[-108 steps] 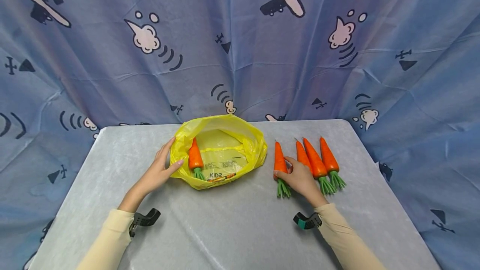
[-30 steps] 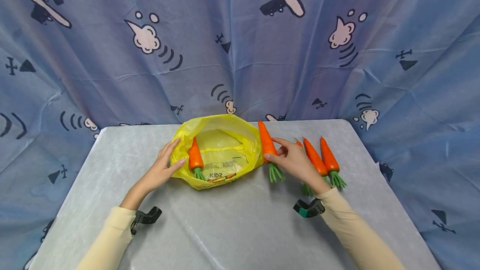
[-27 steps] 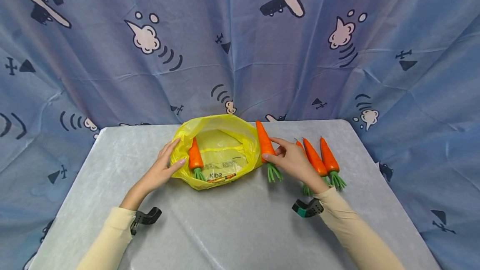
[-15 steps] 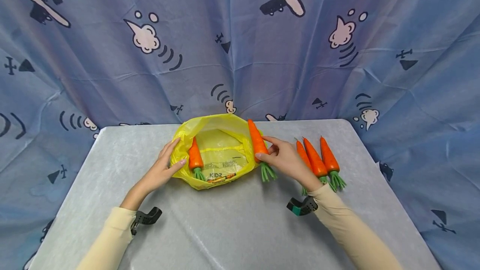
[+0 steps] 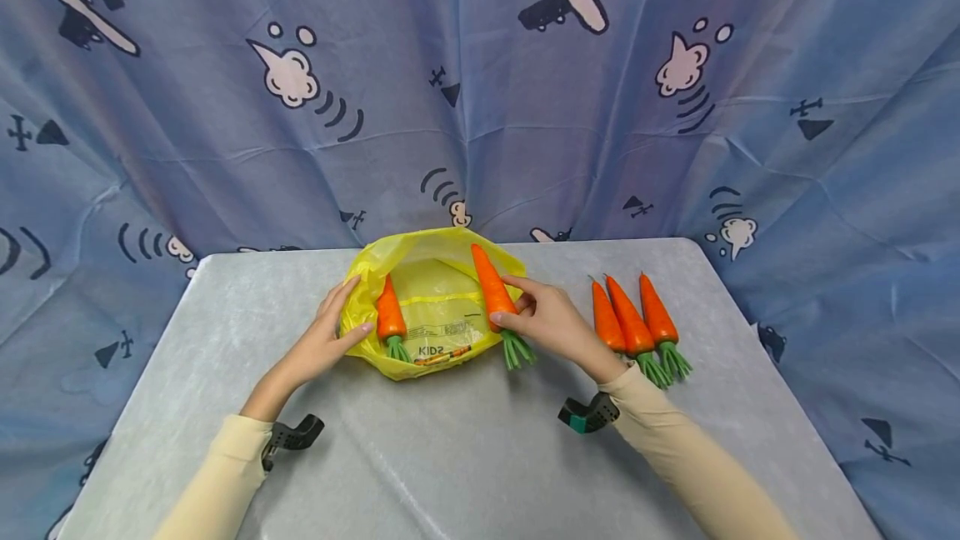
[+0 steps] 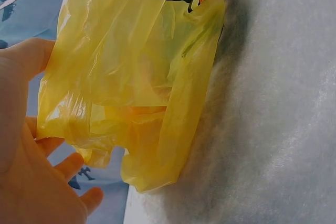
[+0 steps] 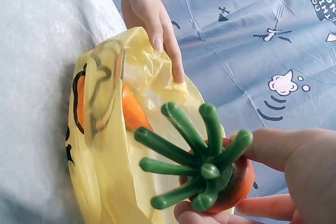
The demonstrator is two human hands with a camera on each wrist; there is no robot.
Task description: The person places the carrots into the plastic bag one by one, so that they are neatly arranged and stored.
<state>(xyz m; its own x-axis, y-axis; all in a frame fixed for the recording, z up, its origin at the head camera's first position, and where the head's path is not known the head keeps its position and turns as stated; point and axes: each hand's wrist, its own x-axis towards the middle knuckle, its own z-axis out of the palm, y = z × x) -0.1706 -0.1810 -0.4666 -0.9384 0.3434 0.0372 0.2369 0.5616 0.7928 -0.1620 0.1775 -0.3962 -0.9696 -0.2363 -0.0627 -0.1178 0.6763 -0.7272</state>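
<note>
A yellow plastic bag (image 5: 442, 361) stands with its mouth open on the table. At its left side my left hand (image 5: 324, 342) holds the rim, the thumb at the mouth and the fingers along the outside. One carrot (image 5: 390, 311) with a green stub top lies inside, partly covered by the bag's edge. My right hand (image 5: 551, 319) grips another carrot (image 5: 491, 283) near its green end, over the right part of the mouth, tip pointing away. In the right wrist view the held carrot's green stems (image 7: 209, 169) face the camera and hide part of the bag.
Three carrots (image 5: 630, 315) lie close together on the right of the light grey table (image 5: 450, 465), green ends toward me. A blue patterned curtain (image 5: 480, 107) hangs behind the table's far edge.
My right hand has lifted the carrot from beside the other carrots and carried it left, from the table to over the bag's mouth. The left hand stays at the bag's rim.
</note>
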